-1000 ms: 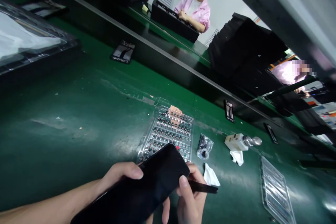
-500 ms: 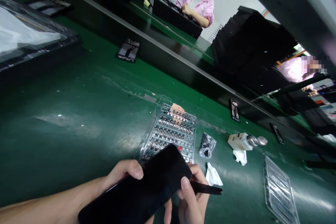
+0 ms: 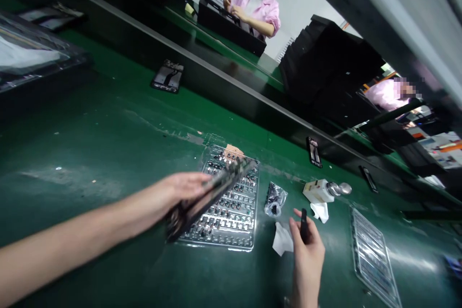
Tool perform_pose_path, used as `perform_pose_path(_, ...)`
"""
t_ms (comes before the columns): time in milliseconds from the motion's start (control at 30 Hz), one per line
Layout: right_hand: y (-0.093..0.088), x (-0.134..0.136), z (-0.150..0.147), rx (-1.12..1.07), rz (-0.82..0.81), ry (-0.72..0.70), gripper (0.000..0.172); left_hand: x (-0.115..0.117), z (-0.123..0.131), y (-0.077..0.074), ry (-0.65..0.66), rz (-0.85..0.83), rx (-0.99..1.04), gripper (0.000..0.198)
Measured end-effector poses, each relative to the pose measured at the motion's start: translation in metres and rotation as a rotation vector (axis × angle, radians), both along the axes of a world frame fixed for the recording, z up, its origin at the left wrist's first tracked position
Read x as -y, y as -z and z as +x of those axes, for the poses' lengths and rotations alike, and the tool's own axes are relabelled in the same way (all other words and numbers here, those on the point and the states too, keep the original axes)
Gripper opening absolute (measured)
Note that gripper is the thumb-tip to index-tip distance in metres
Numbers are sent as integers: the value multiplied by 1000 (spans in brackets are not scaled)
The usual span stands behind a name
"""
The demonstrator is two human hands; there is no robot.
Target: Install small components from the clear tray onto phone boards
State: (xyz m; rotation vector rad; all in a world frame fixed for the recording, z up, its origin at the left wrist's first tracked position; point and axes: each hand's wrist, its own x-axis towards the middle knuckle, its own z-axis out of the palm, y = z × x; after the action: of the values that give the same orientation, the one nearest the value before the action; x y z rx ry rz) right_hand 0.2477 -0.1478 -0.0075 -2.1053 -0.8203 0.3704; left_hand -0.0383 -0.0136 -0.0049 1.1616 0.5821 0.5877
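Note:
My left hand (image 3: 184, 185) is closed on the edge of a smartphone (image 3: 205, 202), which is tilted nearly edge-on and smeared by motion. Components show along its upper side. Below and behind the phone lies a clear plastic tray (image 3: 249, 231) with rows of small parts, partly covered by it. My right hand (image 3: 308, 252) is off to the right, apart from the phone, with a slim black tool (image 3: 303, 226) held between thumb and fingers. Close by on the left of that hand lies a white cloth (image 3: 282, 239).
Around the right hand lie a small plastic bag (image 3: 276, 198), a white bottle with a metal top (image 3: 319, 191) and another clear tray (image 3: 375, 250). Phone bodies (image 3: 168, 76) lie along a dark rail. Black trays are stacked beyond, where a co-worker (image 3: 256, 9) in pink sits.
My left hand has raised the phone and turned it from screen-up to nearly edge-on. My right hand has let go of the phone and moved right, keeping the black tool.

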Motion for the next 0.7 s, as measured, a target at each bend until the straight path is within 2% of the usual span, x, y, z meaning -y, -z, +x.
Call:
perform_pose_path(100, 11, 5, 40, 260, -291, 64, 35, -71, 12, -19, -165, -90, -138, 34)
perform_pose_path(200, 21, 7, 53, 321, -379, 106, 33, -138, 43, -23, -369, -78, -261, 33)
perform_pose_path(267, 25, 6, 52, 368, -385, 99, 36, -170, 65, -19, -438, -60, -282, 27)
perform_pose_path(367, 29, 4, 48, 442, -361, 81, 36, -197, 86, -13, -499, -10, -280, 29)
perform_pose_path(467, 30, 4, 46, 515, -336, 78, 33, -198, 85, -10, -579, 90, -287, 31)
perform_pose_path(533, 28, 5, 44, 568, -311, 72, 31, -183, 76, -9, -609, 172, -288, 32)
perform_pose_path(633, 18, 4, 28, 654, -232, 68, 29, -139, 55, -8, -532, 269, -271, 29)
perform_pose_path(700, 10, -2, 7, 696, -117, -72, 24, -98, 40, -8, -440, 314, -253, 23)
